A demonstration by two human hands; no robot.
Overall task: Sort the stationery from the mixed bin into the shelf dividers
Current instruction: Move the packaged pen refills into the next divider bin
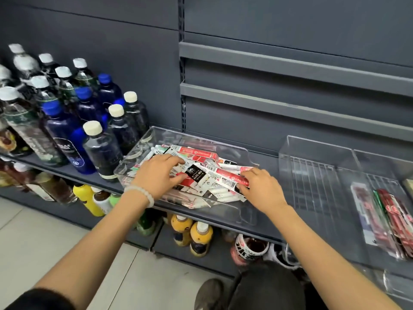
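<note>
Dark grey shop shelf [263, 163] against grey back panel. Clear mixed bin [143, 146] sits on shelf, heaped with packaged stationery [201, 173]. Left hand [159, 175], beaded bracelet [143, 193] at wrist, rests on heap, grip loose, fingers curled among packets. Right hand [260, 190], grip narrow, pinches red-and-white packet [232, 179]. Clear shelf dividers [317, 166] to right hold few red packets [393, 218]. Bottles [73, 121] crowd shelf to left.
</note>
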